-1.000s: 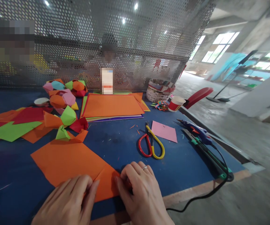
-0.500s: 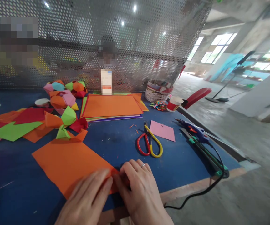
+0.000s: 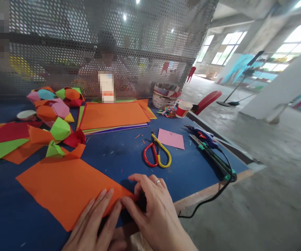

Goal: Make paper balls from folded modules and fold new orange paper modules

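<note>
An orange sheet of paper [image 3: 61,184] lies at an angle on the blue table in front of me. My left hand [image 3: 95,223] rests on its lower edge with fingers stretched out flat. At the sheet's right corner, my right hand [image 3: 152,205], with a ring on one finger, holds the paper by the thumb and curled fingers. Its index finger arches above the corner, and the fingertips underneath are partly hidden. Beyond the right hand lie scissors [image 3: 168,161] with one red and one yellow handle, beside a small pink paper piece [image 3: 171,138].
Folded paper shapes [image 3: 60,129] and loose coloured sheets [image 3: 6,132] spread across the left. A paper stack [image 3: 113,115] lies at the back, near a woven basket [image 3: 166,99] and paper cup [image 3: 183,108]. At right are a glue gun [image 3: 204,136], its cord and a utility knife [image 3: 213,157].
The view has swung right, so things appear shifted left. My left fingers have spread and settled flat on the orange sheet. My right index finger has lifted, while the thumb stays at the corner.
</note>
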`<action>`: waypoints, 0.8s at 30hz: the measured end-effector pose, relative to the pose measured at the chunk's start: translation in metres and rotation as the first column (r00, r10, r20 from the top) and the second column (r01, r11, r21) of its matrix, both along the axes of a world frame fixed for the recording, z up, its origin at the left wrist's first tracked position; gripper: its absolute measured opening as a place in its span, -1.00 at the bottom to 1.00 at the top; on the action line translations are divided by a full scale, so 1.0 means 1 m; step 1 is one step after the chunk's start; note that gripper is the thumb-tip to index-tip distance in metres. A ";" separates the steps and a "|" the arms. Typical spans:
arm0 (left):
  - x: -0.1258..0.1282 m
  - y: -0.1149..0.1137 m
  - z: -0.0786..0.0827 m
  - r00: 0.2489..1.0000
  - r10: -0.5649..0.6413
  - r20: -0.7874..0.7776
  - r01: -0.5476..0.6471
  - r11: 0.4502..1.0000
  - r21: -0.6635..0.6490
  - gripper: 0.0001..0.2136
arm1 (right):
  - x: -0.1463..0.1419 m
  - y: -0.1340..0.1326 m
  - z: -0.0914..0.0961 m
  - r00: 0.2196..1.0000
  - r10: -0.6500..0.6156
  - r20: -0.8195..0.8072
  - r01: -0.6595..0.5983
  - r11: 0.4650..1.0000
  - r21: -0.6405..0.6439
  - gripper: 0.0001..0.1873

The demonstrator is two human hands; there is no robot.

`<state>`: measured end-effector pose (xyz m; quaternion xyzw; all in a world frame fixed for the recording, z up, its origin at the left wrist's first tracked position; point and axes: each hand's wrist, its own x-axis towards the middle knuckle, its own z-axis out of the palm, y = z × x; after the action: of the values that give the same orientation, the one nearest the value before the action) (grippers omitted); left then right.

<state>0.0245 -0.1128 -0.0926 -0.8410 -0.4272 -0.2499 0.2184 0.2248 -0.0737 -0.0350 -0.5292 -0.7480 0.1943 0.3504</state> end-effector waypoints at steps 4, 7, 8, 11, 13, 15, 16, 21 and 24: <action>-0.001 0.004 -0.002 1.000 -0.010 -0.026 0.012 0.998 0.054 -0.33 | 0.002 -0.001 0.000 0.999 0.029 -0.015 -0.030 0.999 -0.030 -0.72; -0.006 0.007 -0.002 0.996 -0.031 -0.080 0.036 0.997 0.071 -0.28 | 0.000 -0.001 -0.003 1.000 0.009 0.010 -0.009 1.000 -0.004 -0.75; -0.008 0.008 -0.002 0.993 -0.047 -0.109 0.055 0.996 0.074 -0.26 | 0.000 -0.001 -0.003 1.000 0.000 0.021 -0.001 1.000 0.006 -0.75; -0.013 0.008 -0.002 0.986 -0.059 -0.157 0.070 0.995 0.066 -0.21 | -0.002 0.000 -0.005 0.998 -0.013 0.056 0.011 0.999 0.034 -0.73; -0.014 0.009 -0.003 0.986 -0.045 -0.158 0.054 0.997 0.053 -0.21 | -0.003 0.001 -0.007 0.997 -0.020 0.076 0.015 0.998 0.059 -0.74; -0.014 0.009 -0.003 0.984 -0.046 -0.170 0.054 0.998 0.038 -0.20 | -0.004 0.001 -0.008 0.996 -0.029 0.089 0.021 0.996 0.087 -0.76; -0.014 0.009 -0.003 0.983 -0.051 -0.178 0.059 0.998 0.037 -0.19 | -0.004 0.001 -0.008 0.995 -0.033 0.092 0.024 0.995 0.100 -0.76; -0.010 0.009 -0.002 0.987 -0.040 -0.156 0.048 0.998 0.046 -0.22 | -0.005 0.000 -0.011 0.993 -0.054 0.107 0.039 0.990 0.137 -0.75; -0.010 0.010 -0.002 0.991 -0.030 -0.131 0.036 0.998 0.044 -0.21 | -0.005 0.000 -0.011 0.992 -0.053 0.112 0.036 0.988 0.149 -0.73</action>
<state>0.0142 -0.1031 -0.0948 -0.8572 -0.3922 -0.2079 0.2610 0.2199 -0.0732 -0.0459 -0.5291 -0.7672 0.1001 0.3485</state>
